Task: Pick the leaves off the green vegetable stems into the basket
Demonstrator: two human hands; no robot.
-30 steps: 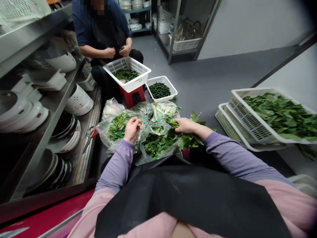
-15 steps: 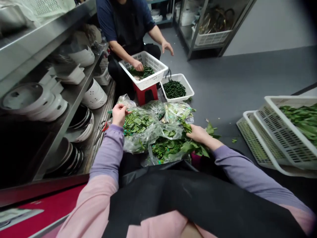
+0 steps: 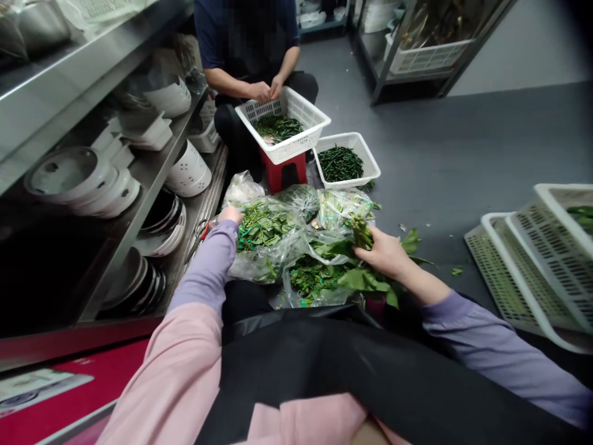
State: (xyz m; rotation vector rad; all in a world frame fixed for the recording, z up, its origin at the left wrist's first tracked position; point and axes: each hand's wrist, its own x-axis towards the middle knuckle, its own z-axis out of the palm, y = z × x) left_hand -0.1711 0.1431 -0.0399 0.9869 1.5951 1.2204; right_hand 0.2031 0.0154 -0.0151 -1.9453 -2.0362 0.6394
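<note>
My right hand (image 3: 385, 252) is closed around the stems of a bunch of leafy greens (image 3: 361, 233). Broad leaves hang below and behind the hand, over an open plastic bag of greens (image 3: 319, 278). My left hand (image 3: 230, 214) is at the left edge of another clear bag, full of cut leafy greens (image 3: 264, 225). Its fingers point away from me and are mostly hidden, so their grip does not show. Red-handled scissors (image 3: 202, 233) lie just left of that hand, partly covered by the forearm.
A co-worker (image 3: 250, 55) sits opposite, both hands over a white basket (image 3: 301, 145) on a red stool (image 3: 283, 173). Beside it stands a basket of green chillies (image 3: 340, 164). Shelves with dishes (image 3: 78, 179) line the left. Stacked baskets (image 3: 523, 272) stand at right.
My left hand has gone from a raised pinch down to the bag's left edge. My right hand keeps the bunch, its stems now more upright. The co-worker's hands have come together.
</note>
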